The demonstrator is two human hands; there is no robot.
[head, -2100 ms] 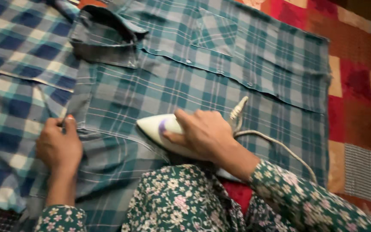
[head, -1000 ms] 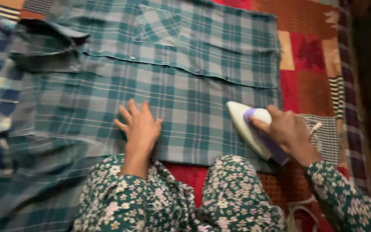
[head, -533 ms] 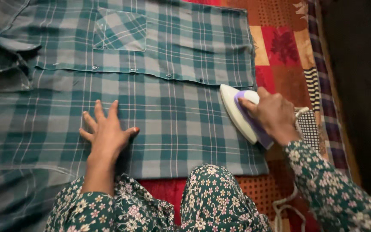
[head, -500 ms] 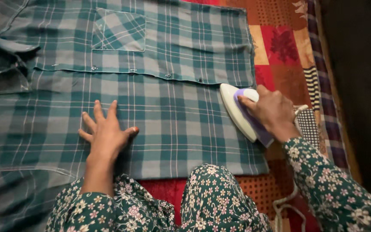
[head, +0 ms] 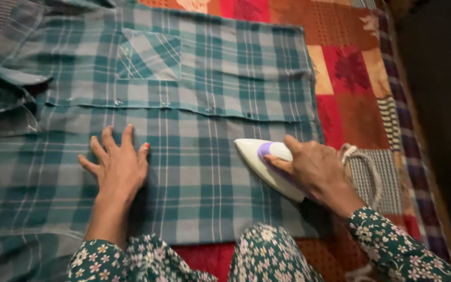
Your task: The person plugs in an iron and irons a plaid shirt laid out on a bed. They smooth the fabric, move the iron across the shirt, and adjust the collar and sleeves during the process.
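left hand (head: 117,166): flat, palm down, fingers spread, forearm straight | right hand (head: 317,169): curled closed in a grip, wrist bent, floral sleeve at forearm

Warm, dim indoor light falls on the plaid shirt (head: 194,104) from above, leaving soft shadows under the left hand (head: 118,167) and the iron (head: 267,164), while the far right edge sinks into near-black and the picture stays slightly soft.
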